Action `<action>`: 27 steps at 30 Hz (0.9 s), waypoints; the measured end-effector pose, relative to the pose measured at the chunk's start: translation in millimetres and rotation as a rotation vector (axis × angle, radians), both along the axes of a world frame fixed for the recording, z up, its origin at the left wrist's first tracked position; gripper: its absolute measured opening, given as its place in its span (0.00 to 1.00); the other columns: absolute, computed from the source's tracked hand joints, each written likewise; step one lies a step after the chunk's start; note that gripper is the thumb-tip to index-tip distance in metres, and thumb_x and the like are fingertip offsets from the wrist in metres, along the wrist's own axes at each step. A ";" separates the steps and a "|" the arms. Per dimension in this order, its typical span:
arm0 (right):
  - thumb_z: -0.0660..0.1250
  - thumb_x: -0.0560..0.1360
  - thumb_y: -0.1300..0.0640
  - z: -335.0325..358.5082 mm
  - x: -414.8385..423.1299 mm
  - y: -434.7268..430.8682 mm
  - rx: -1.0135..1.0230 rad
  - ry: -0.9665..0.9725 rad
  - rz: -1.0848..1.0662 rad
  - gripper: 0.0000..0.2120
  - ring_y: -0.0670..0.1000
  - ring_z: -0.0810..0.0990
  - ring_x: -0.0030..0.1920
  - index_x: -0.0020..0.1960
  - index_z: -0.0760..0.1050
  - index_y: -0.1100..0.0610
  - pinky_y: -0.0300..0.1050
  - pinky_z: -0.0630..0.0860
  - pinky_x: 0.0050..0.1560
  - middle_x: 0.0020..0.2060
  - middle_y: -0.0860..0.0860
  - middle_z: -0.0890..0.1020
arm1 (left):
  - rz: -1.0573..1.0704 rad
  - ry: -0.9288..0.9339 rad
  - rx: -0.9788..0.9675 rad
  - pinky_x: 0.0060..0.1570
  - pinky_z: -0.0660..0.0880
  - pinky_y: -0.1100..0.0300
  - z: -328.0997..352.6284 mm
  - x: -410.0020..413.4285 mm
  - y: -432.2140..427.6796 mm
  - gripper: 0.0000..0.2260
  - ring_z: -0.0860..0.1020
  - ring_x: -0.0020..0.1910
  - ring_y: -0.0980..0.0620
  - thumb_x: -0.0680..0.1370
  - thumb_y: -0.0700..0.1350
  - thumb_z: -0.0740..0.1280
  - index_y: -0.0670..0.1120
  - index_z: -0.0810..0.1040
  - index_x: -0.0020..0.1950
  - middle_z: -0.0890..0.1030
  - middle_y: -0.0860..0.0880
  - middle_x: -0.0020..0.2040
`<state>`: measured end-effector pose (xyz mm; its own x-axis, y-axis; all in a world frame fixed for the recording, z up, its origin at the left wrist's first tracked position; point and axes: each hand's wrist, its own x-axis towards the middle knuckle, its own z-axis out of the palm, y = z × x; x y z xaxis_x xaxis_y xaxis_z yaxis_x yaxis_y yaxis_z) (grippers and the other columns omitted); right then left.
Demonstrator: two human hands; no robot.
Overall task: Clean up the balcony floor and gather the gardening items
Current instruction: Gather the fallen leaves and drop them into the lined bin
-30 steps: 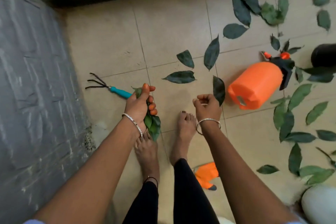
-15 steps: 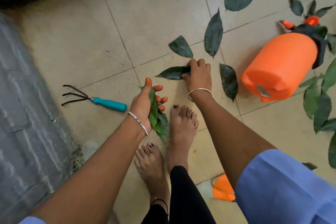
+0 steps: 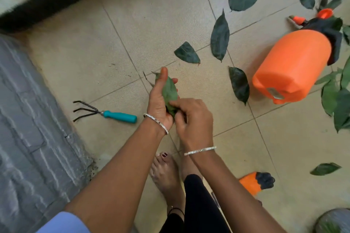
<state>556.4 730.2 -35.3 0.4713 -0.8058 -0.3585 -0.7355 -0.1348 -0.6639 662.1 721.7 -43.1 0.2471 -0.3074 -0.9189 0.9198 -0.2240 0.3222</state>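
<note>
**A:** Where are the gathered leaves, and what are the hands doing?

**B:** The left hand grips a bundle of leaves above the floor, with its thumb laid along the bundle. The right hand is touching it from the near side. Its fingers are curled and pinch the near end of the same bundle, so both hands are occupied.

**A:** Which loose leaf comes next, do you think?

**B:** I would take the dark leaf. It lies on the floor to the right of the hands, just beside the orange sprayer. Its long axis runs from far to near, with the tip towards the near side. The right hand is the nearer one, but it must first release the bundle.

**A:** And the hand rake?

**B:** It lies to the left, with its handle pointing right, towards the left hand.
</note>
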 end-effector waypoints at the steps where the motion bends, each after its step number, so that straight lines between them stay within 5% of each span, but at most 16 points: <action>1: 0.57 0.71 0.52 -0.3 -0.1 3.1 0.030 0.096 0.096 0.19 0.49 0.76 0.55 0.59 0.77 0.41 0.55 0.73 0.58 0.54 0.41 0.80 | -0.041 -0.022 0.030 0.37 0.73 0.62 -2.0 -0.5 -0.6 0.15 0.72 0.33 0.55 0.75 0.55 0.70 0.43 0.78 0.47 0.75 0.49 0.37; 3: 0.54 0.68 0.48 -2.1 -2.8 4.4 0.092 0.125 0.168 0.23 0.49 0.76 0.57 0.60 0.75 0.38 0.55 0.73 0.59 0.56 0.39 0.80 | -0.072 -0.042 0.081 0.33 0.73 0.63 -8.0 -0.3 2.1 0.12 0.73 0.29 0.54 0.79 0.50 0.67 0.44 0.76 0.40 0.76 0.49 0.32; 6: 0.61 0.69 0.55 5.7 -2.0 -16.5 0.325 -0.126 -0.182 0.16 0.43 0.81 0.48 0.49 0.84 0.43 0.42 0.77 0.52 0.45 0.40 0.85 | -0.009 -0.020 0.090 0.31 0.75 0.62 -18.1 6.3 10.4 0.13 0.72 0.26 0.54 0.82 0.50 0.63 0.45 0.74 0.40 0.73 0.49 0.29; 8: 0.65 0.73 0.62 -4.3 1.2 -45.4 0.262 -0.144 -0.365 0.12 0.39 0.81 0.42 0.48 0.84 0.48 0.35 0.77 0.45 0.41 0.41 0.84 | -0.012 -0.021 0.065 0.35 0.79 0.59 -23.2 11.4 13.8 0.13 0.70 0.26 0.55 0.83 0.50 0.61 0.45 0.75 0.43 0.70 0.51 0.28; 10: 0.67 0.75 0.61 -32.1 5.1 -77.1 0.100 -0.041 -0.367 0.10 0.41 0.79 0.43 0.54 0.80 0.53 0.40 0.78 0.47 0.44 0.44 0.82 | -0.011 -0.036 0.054 0.34 0.79 0.58 -26.1 16.9 15.1 0.12 0.68 0.25 0.56 0.83 0.50 0.61 0.45 0.76 0.46 0.69 0.51 0.28; 13: 0.72 0.73 0.55 -79.0 23.9 -119.4 0.029 0.062 -0.283 0.20 0.50 0.77 0.55 0.64 0.73 0.54 0.47 0.76 0.56 0.56 0.51 0.78 | -0.012 -0.052 0.040 0.26 0.70 0.64 -30.0 24.8 13.3 0.11 0.66 0.24 0.56 0.83 0.50 0.62 0.44 0.77 0.49 0.67 0.51 0.28; 17: 0.74 0.72 0.54 -115.8 56.5 -152.1 -0.056 0.143 -0.136 0.24 0.55 0.71 0.61 0.65 0.71 0.54 0.44 0.68 0.59 0.61 0.55 0.73 | -0.038 -0.053 0.010 0.22 0.65 0.65 -34.8 33.8 8.2 0.13 0.64 0.23 0.57 0.82 0.53 0.62 0.45 0.77 0.49 0.66 0.51 0.28; 22: 0.71 0.74 0.56 -127.1 70.1 -154.2 0.026 0.262 -0.101 0.05 0.54 0.77 0.53 0.48 0.77 0.55 0.47 0.74 0.49 0.48 0.53 0.80 | -0.062 -0.027 0.015 0.23 0.64 0.65 -35.3 39.0 0.2 0.17 0.64 0.24 0.57 0.79 0.61 0.62 0.47 0.76 0.49 0.67 0.52 0.29; 27: 0.74 0.72 0.57 -70.5 55.7 -119.5 0.023 -0.058 -0.505 0.05 0.40 0.77 0.36 0.43 0.78 0.54 0.37 0.76 0.41 0.36 0.43 0.79 | -0.096 -0.034 0.029 0.24 0.67 0.64 -28.2 34.5 -2.7 0.23 0.68 0.27 0.56 0.77 0.66 0.61 0.47 0.76 0.53 0.70 0.51 0.32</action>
<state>612.1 610.7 -105.8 0.0443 -0.9304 -0.3638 -0.6669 0.2436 -0.7042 696.7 719.0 -71.3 0.2493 -0.3047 -0.9193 0.8823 -0.3199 0.3453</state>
